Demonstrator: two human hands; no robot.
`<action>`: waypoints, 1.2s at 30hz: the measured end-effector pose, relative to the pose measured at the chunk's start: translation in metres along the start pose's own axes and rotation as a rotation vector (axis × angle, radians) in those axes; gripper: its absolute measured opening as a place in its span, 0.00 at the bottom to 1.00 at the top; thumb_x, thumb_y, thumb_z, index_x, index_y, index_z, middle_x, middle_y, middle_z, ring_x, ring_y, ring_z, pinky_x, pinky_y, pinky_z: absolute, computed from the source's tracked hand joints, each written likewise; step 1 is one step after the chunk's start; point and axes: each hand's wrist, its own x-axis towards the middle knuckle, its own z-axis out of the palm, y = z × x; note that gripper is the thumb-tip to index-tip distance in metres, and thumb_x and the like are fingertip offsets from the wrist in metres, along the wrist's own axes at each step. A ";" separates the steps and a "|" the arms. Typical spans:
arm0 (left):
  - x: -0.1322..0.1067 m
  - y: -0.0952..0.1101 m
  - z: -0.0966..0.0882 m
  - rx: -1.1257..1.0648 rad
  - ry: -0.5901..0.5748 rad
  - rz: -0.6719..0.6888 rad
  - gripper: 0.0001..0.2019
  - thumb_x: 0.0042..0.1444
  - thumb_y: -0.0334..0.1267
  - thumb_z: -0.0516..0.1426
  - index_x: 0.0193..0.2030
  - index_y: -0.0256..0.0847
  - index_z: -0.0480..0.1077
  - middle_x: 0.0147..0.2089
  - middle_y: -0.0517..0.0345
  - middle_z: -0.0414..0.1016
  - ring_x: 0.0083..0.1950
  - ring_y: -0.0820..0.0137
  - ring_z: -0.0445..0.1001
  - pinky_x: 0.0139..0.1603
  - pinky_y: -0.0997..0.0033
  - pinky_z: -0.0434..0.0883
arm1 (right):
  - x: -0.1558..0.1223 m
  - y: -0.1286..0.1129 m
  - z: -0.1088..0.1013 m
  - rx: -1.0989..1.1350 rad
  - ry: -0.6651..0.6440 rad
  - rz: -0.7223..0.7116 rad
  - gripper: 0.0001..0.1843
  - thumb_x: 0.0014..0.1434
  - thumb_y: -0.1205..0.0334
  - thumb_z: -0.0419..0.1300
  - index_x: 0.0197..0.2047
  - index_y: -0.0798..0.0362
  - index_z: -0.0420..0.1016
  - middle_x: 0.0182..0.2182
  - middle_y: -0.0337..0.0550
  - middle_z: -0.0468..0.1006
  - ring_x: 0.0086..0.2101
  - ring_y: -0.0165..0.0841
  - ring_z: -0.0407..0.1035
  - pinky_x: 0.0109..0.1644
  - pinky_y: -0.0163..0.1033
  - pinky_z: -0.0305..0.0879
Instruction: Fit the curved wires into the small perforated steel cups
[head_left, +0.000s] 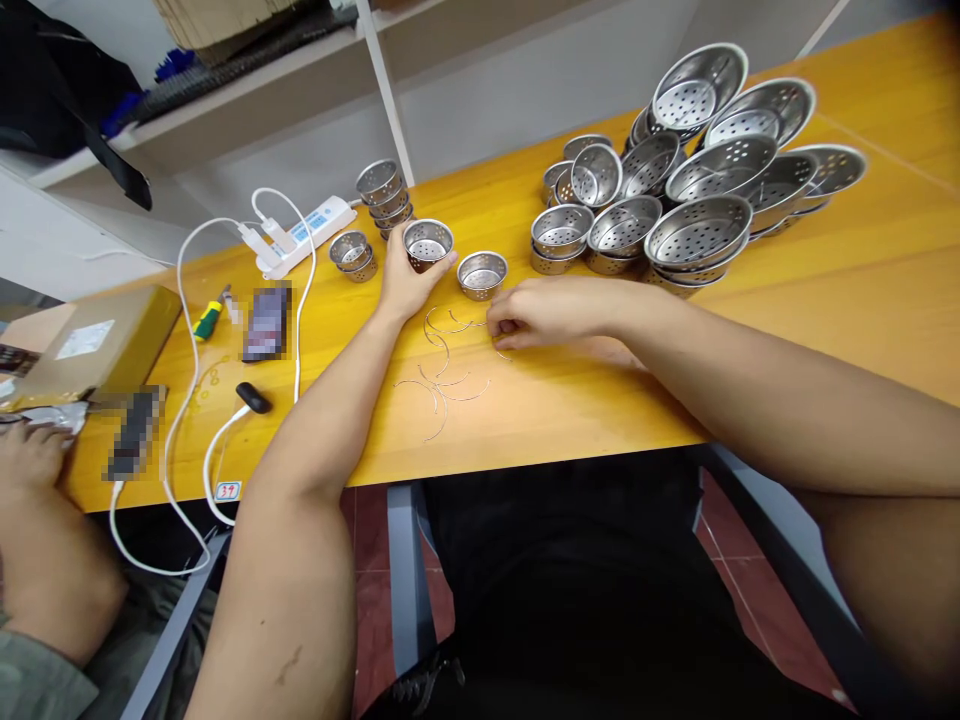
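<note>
Two bare hands worked over the yellow table (862, 290). The left hand (405, 285) was curled around a small perforated steel cup (428, 243), fingers wrapped on its wall, the cup upright with its open mouth up. The right hand (544, 312) lay palm down just to the right of that cup and a little nearer the body, its fingertips (501, 328) pinched together on what looked like a thin wire ring (501, 352); whether it had the wire fully in its grip could not be told.

More loose wire rings (442, 385) lay scattered between the two hands and nearer the body than either, their curves open in mixed directions. The right hand was the nearer one to them. A second lone cup (482, 274) stood between the hands, just beyond the right fingertips. Further right and beyond the right hand sat a heap of larger perforated bowls (697, 200).

Left of the left hand were a white power strip (307, 238), a screwdriver (208, 318) and a cardboard box (90, 345). Another person's hand (30, 455) rested at the far left edge. A small tag (227, 491) on the table's front edge read "39".
</note>
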 end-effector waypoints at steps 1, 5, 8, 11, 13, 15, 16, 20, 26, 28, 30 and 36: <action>0.000 0.001 0.000 -0.002 -0.004 0.004 0.46 0.57 0.72 0.80 0.72 0.54 0.69 0.70 0.48 0.80 0.77 0.46 0.82 0.87 0.32 0.75 | 0.003 -0.004 0.004 0.017 0.010 -0.041 0.03 0.73 0.60 0.72 0.43 0.47 0.86 0.38 0.40 0.89 0.35 0.37 0.76 0.41 0.44 0.64; -0.001 0.008 -0.001 0.003 -0.005 0.002 0.47 0.53 0.74 0.81 0.70 0.53 0.71 0.68 0.49 0.81 0.75 0.47 0.83 0.86 0.33 0.76 | 0.013 -0.025 0.024 0.059 0.082 -0.141 0.14 0.77 0.47 0.72 0.56 0.46 0.89 0.52 0.49 0.88 0.46 0.45 0.82 0.47 0.47 0.73; -0.002 0.012 0.000 -0.005 -0.010 -0.018 0.48 0.51 0.73 0.82 0.68 0.53 0.72 0.68 0.50 0.81 0.76 0.46 0.83 0.87 0.32 0.75 | 0.020 -0.037 0.040 0.077 0.255 -0.166 0.32 0.77 0.35 0.71 0.71 0.49 0.85 0.67 0.62 0.84 0.62 0.58 0.81 0.68 0.61 0.78; -0.002 0.012 0.001 -0.016 -0.020 -0.018 0.48 0.50 0.72 0.83 0.68 0.52 0.72 0.68 0.49 0.81 0.76 0.45 0.82 0.88 0.32 0.73 | 0.024 -0.042 0.054 0.066 0.269 -0.175 0.65 0.68 0.20 0.73 0.90 0.55 0.66 0.84 0.76 0.67 0.79 0.74 0.65 0.84 0.79 0.61; -0.002 0.010 0.001 -0.015 -0.022 -0.007 0.48 0.50 0.72 0.83 0.68 0.52 0.73 0.67 0.49 0.81 0.76 0.46 0.83 0.87 0.32 0.74 | 0.027 -0.042 0.062 0.031 0.220 -0.153 0.72 0.67 0.17 0.72 0.93 0.61 0.57 0.87 0.81 0.60 0.83 0.77 0.57 0.86 0.83 0.55; -0.002 0.007 0.001 -0.004 -0.019 0.010 0.49 0.50 0.74 0.82 0.69 0.52 0.73 0.67 0.50 0.81 0.75 0.46 0.83 0.87 0.32 0.75 | 0.029 -0.039 0.067 -0.010 0.203 -0.148 0.63 0.74 0.22 0.69 0.90 0.64 0.64 0.84 0.82 0.66 0.80 0.75 0.62 0.84 0.81 0.58; -0.002 0.005 0.001 0.004 -0.020 0.018 0.49 0.50 0.75 0.82 0.69 0.51 0.73 0.67 0.50 0.80 0.75 0.47 0.83 0.87 0.33 0.75 | 0.030 -0.038 0.068 -0.029 0.210 -0.157 0.55 0.77 0.27 0.68 0.86 0.64 0.70 0.80 0.80 0.72 0.76 0.72 0.67 0.83 0.78 0.61; -0.002 0.001 0.001 0.021 -0.041 0.046 0.50 0.53 0.77 0.79 0.71 0.51 0.71 0.69 0.48 0.79 0.75 0.49 0.81 0.87 0.36 0.73 | 0.033 -0.033 0.063 -0.081 0.245 -0.211 0.24 0.83 0.48 0.66 0.68 0.57 0.87 0.63 0.66 0.85 0.61 0.57 0.76 0.70 0.62 0.69; -0.002 -0.003 0.003 0.036 -0.046 0.060 0.49 0.55 0.77 0.78 0.72 0.52 0.70 0.69 0.48 0.78 0.75 0.48 0.80 0.88 0.35 0.71 | 0.036 -0.036 0.054 -0.270 0.237 -0.225 0.14 0.85 0.64 0.60 0.51 0.54 0.88 0.48 0.55 0.87 0.49 0.47 0.75 0.56 0.50 0.63; -0.002 -0.003 0.003 0.030 -0.044 0.065 0.49 0.54 0.76 0.79 0.72 0.52 0.70 0.69 0.48 0.78 0.75 0.48 0.80 0.88 0.34 0.71 | 0.037 -0.037 0.054 -0.320 0.231 -0.228 0.14 0.85 0.65 0.58 0.49 0.53 0.87 0.46 0.53 0.86 0.46 0.46 0.73 0.54 0.49 0.63; -0.002 -0.003 0.003 0.022 -0.045 0.068 0.49 0.54 0.76 0.79 0.71 0.52 0.70 0.69 0.48 0.79 0.75 0.48 0.81 0.88 0.34 0.72 | 0.038 -0.038 0.056 -0.362 0.238 -0.235 0.15 0.85 0.66 0.57 0.50 0.54 0.86 0.45 0.53 0.86 0.45 0.46 0.72 0.53 0.49 0.63; -0.001 -0.003 0.002 0.022 -0.038 0.080 0.50 0.54 0.79 0.77 0.72 0.52 0.69 0.69 0.48 0.79 0.73 0.49 0.81 0.86 0.36 0.74 | 0.039 -0.039 0.060 -0.415 0.336 -0.288 0.13 0.85 0.66 0.56 0.53 0.56 0.83 0.47 0.56 0.85 0.44 0.47 0.71 0.52 0.50 0.63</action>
